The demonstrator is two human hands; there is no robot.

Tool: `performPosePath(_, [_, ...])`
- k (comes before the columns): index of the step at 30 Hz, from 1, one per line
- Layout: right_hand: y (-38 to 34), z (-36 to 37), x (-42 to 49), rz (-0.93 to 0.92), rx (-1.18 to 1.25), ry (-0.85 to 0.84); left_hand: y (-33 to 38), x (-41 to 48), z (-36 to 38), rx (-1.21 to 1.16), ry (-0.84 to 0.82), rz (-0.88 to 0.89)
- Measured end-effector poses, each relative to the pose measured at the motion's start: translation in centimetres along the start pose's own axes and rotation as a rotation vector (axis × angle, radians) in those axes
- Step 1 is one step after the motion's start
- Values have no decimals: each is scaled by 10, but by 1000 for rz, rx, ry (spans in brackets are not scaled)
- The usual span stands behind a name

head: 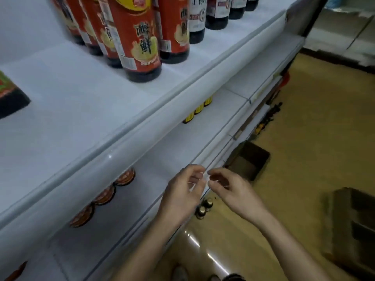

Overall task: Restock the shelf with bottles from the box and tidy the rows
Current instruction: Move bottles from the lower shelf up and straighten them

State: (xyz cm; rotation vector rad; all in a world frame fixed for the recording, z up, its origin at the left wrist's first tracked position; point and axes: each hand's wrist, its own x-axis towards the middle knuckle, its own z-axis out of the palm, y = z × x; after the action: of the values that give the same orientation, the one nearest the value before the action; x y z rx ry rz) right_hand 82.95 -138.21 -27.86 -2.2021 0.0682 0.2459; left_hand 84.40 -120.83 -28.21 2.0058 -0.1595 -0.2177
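Nearest: our left hand [182, 187] and right hand [229, 187], raised at the front edge of the middle shelf [178, 145], fingers curled, tips meeting. They may be pinching a small clear scrap; we cannot tell. No bottle is held. Just below them: gold-capped bottles [205, 207]. Beyond, on the floor: an open box [249, 161], contents too dark to read. Farthest: upper shelf [71, 118], with red-labelled bottles [140, 43] in rows and bare board to their left. Step, by our judgement: between bottles. The next move calls for emptying both hands, reaching down to the box, and standing a bottle upright beside a row.
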Motion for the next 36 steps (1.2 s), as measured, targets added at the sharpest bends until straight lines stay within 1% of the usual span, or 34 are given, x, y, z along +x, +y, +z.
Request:
performPosePath(5, [31,-7,4,82,61,-37,-7,18,24,-9,-80,-56])
performPosePath(8, [54,-16,12,96,70,-54,-15,28,44,13,-104,-80])
performPosePath(11, [78,-24,26,91,68,-114,-20,33,67,27,-122,-156])
performPosePath(15, [115,-30,51,61,72,-234,-30,41,101,28,-34,-254])
performPosePath(19, [152,-33,73,38,100,-362,-39,46,139,-1,92,-411])
performPosePath(21, [164,-33,79,40,118,-424,-42,44,158,-15,148,-444])
performPosePath(24, [184,-29,84,48,116,-520,-49,40,182,-29,190,-470])
performPosePath(26, [197,-24,89,55,97,-555,-57,38,192,-35,219,-495])
performPosePath(28, [212,-18,95,76,83,-563,-71,35,201,-50,229,-526])
performPosePath(31, [240,-1,103,119,93,-546,-106,33,215,-44,202,-560])
performPosePath(36, [317,56,119,178,90,-515,-193,38,245,-31,164,-586])
